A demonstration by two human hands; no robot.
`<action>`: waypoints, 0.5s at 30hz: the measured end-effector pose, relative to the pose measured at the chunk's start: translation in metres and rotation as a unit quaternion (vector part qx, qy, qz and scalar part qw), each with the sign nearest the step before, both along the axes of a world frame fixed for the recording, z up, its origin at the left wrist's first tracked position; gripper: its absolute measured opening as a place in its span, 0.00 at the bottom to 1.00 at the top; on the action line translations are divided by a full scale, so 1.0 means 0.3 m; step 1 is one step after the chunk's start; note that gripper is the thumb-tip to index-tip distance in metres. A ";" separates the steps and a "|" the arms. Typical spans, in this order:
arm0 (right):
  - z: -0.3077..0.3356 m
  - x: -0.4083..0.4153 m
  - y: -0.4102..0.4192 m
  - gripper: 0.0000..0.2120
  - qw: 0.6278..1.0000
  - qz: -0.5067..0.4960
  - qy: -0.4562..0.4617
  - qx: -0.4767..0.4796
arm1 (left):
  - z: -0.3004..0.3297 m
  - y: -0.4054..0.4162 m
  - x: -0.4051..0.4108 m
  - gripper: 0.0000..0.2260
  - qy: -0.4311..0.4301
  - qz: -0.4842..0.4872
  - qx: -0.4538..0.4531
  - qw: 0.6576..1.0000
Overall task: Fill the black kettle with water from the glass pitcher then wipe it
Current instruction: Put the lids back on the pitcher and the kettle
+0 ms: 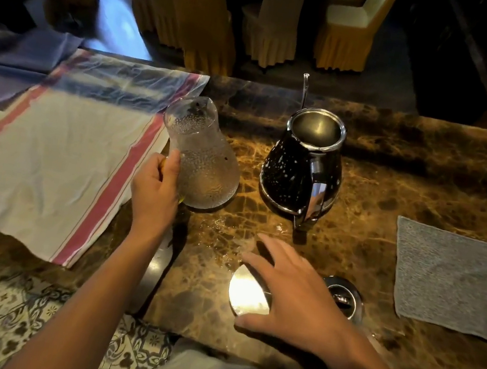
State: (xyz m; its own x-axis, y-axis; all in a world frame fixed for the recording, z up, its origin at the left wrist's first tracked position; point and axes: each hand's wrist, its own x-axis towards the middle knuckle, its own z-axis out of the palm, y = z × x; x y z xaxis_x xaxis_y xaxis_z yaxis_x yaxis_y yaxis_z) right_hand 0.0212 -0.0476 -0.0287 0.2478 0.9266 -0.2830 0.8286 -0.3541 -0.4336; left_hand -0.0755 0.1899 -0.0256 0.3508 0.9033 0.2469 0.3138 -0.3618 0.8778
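The black kettle (299, 173) stands upright on the brown marble table (412, 165), lid off, its mouth open and its shiny handle facing me. Water drops speckle its side. To its left the textured glass pitcher (204, 162) stands on the table with water in it. My left hand (154, 190) is closed around the pitcher's handle. My right hand (292, 296) hovers with fingers spread over the near table, above a shiny round metal lid (246, 292). A grey wiping cloth (452, 278) lies flat at the right.
A white towel with red stripes (49, 161) covers the left of the table, with blue-grey cloths (14, 61) behind it. A round metal piece with a dark centre (345, 297) lies beside my right hand. Water wets the table near the kettle. Covered chairs (268, 30) stand beyond the far edge.
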 end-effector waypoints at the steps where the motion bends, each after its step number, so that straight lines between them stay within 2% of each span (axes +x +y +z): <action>1: -0.008 -0.011 0.005 0.45 1.000 0.013 -0.005 -0.009 | 0.004 -0.002 -0.001 0.16 0.001 -0.003 0.004 1.000; 4: -0.026 -0.035 0.026 0.44 0.999 0.029 -0.026 -0.015 | -0.001 0.001 -0.009 0.18 0.009 -0.007 0.010 1.000; 8: -0.001 -0.030 0.070 0.40 0.999 0.022 0.003 0.050 | -0.014 -0.001 -0.012 0.21 0.006 -0.006 0.003 1.000; 11: 0.096 0.029 0.150 0.34 0.990 -0.025 0.031 0.135 | -0.011 -0.001 -0.010 0.19 0.005 -0.007 0.003 1.000; 15: 0.271 0.107 0.303 0.32 0.947 -0.069 0.049 0.311 | -0.002 -0.008 -0.011 0.18 0.000 -0.025 0.006 1.000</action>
State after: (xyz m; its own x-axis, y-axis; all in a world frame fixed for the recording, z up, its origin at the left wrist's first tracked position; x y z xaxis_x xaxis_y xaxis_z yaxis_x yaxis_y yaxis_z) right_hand 0.0534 0.0433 0.0525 0.3798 0.8821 0.2786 0.7383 -0.1076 -0.6659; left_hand -0.0788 0.1876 -0.0263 0.3946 0.8818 0.2584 0.2954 -0.3881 0.8730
